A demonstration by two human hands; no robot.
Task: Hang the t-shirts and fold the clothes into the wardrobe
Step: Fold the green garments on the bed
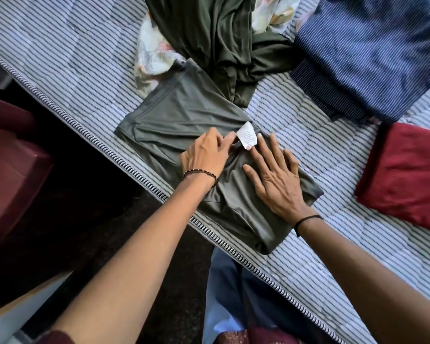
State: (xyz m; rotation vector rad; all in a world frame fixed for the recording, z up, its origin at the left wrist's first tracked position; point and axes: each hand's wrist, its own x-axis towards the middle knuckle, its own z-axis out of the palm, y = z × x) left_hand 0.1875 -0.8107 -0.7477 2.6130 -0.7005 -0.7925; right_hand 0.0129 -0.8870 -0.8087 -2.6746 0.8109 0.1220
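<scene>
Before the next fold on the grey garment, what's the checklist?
1. Hands on the grey garment: ok. The right hand lies flat on it and the left hand rests by the label.
2. Label tucked in: not ok, it lies exposed on top.
3. Cloth smooth: not ok, there are creases around both hands.
4. Clear of the green garment: cannot tell, since the far corner meets it.
5. Fully on the mattress: not ok, the near side reaches the edge.
6. Folded red pile and navy pile out of the way: ok.
</scene>
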